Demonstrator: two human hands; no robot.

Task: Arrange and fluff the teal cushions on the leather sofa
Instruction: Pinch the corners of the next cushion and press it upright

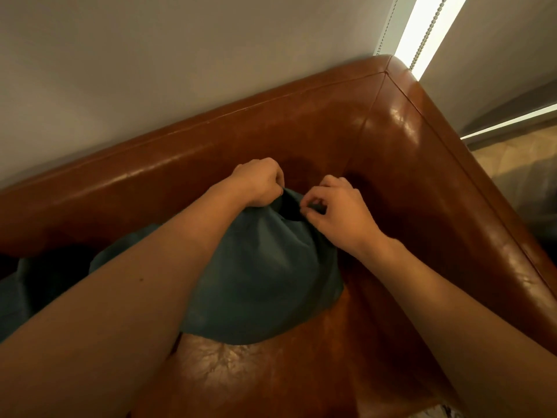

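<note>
Teal cushion standing on the leather sofa seat, just beside the back-and-arm corner, top edge leaning toward the backrest. Lower edge resting on the seat leather.

Left hand curled tight round the cushion's top left edge, fabric bunched in the fist. Right hand pinching the top right edge between thumb and fingertips, remaining fingers loosely curled. Both hands close together at the top, forearms reaching down over the cushion face.

Second teal cushion partly visible at far left, mostly in shadow behind the left forearm; exact pose hard to tell.

Step in hand, judged: fluffing and seating this cushion in the corner.

How to do it well:
- Spread the grips apart toward the two top corners; hands this close only bunch the cover in the middle.
- Lift slightly, shake down so the filling settles evenly, not all at the bottom.
- Pull the top corners out to square them.
- Push the cushion back until touching both backrest and arm, upright or slightly reclined.
- Smooth the front face afterwards, creases visible across the fabric.

Risks: soft filling likely to slump again if released while leaning forward; smooth leather probably slippery, base may slide out along the seat. Worth checking the left cushion afterwards for matching angle.
</note>
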